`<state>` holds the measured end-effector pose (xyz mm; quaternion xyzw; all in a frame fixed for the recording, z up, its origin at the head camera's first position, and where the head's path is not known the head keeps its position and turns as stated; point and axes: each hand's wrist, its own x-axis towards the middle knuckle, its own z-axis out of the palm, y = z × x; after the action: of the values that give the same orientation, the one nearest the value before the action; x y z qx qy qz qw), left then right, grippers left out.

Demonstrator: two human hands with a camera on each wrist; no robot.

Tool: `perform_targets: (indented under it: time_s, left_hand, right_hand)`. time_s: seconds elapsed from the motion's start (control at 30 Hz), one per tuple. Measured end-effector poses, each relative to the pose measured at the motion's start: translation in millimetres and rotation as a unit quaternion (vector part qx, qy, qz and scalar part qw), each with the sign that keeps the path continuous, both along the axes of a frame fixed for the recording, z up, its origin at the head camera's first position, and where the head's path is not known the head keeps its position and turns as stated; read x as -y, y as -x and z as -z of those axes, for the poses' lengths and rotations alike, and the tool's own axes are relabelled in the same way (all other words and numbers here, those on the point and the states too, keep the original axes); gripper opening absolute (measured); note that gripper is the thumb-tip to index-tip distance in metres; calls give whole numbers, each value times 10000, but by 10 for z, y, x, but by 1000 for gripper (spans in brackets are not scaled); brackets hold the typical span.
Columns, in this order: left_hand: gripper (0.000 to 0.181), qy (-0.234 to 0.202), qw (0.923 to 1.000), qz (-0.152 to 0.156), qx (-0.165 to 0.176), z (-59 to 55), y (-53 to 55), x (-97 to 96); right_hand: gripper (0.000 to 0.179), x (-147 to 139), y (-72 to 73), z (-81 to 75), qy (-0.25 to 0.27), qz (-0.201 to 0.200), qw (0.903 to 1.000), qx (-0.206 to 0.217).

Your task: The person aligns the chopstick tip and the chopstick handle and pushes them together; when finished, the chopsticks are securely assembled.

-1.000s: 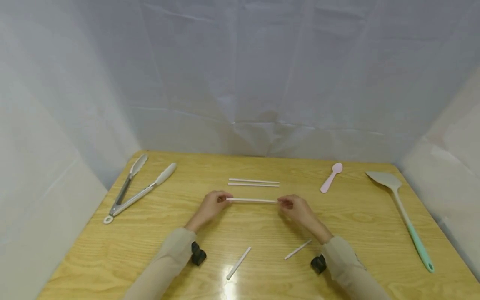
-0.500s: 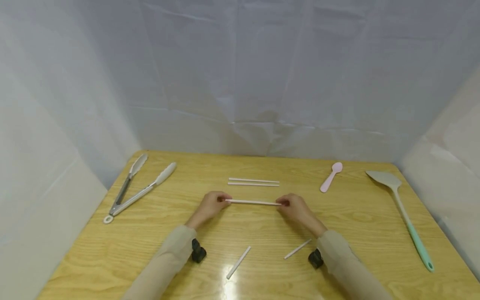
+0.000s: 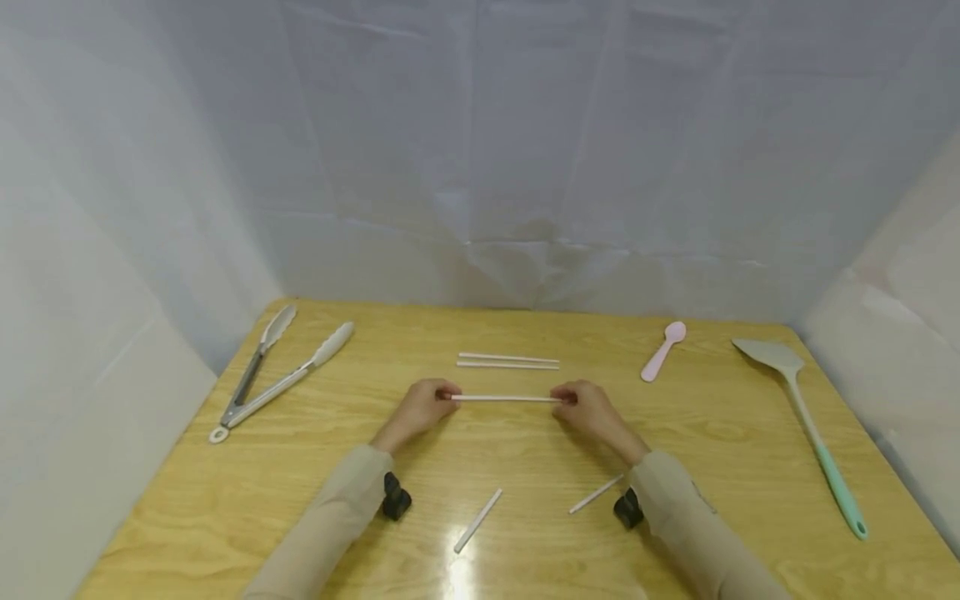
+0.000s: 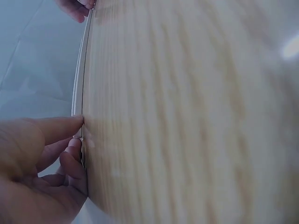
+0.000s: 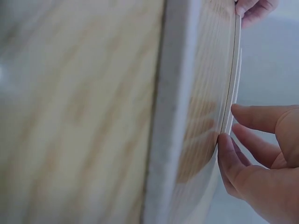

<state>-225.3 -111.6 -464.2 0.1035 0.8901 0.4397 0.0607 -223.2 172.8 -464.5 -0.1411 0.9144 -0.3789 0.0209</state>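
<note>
A thin pale chopstick (image 3: 506, 398) lies crosswise between my hands, level with the table's far edge. My left hand (image 3: 422, 410) pinches its left end between thumb and fingers. At the right end, my right hand (image 3: 592, 412) pinches it the same way; the fingertips (image 5: 226, 144) show close to the wood in the right wrist view. Whether the stick touches the table cannot be told. Just beyond it lie two parallel chopsticks, a rear one (image 3: 507, 357) and a front one (image 3: 507, 365). Nearer me are a left short white stick (image 3: 477, 521) and a right short white stick (image 3: 596, 493), both slanted.
Spread metal tongs (image 3: 281, 375) lie at the left of the wooden table (image 3: 225, 517). Toward the right are a pink spoon (image 3: 663, 352) and a long spatula (image 3: 806, 417) with a green handle. Pale sheeting (image 3: 510, 150) hangs behind and at both sides.
My right hand has shifted slightly left along the chopstick's end, and the stick sits more level. My left hand stays nearly where it was. The two short sticks have not moved.
</note>
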Motion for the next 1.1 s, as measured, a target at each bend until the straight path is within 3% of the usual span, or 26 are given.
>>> perform_targets:
  time_s: [0.5, 0.83, 1.1]
  left_hand:
    - [26, -53, 9998, 189, -8, -13, 22, 8]
    - [28, -90, 9995, 171, 237, -6, 0, 18]
    - [29, -163, 9993, 240, 220, -2, -20, 41]
  right_hand:
    - [26, -44, 35, -7, 233, 47, 9993, 299]
    - [27, -52, 6, -20, 224, 109, 9988, 411]
    - [27, -75, -6, -1, 269, 89, 9991, 311]
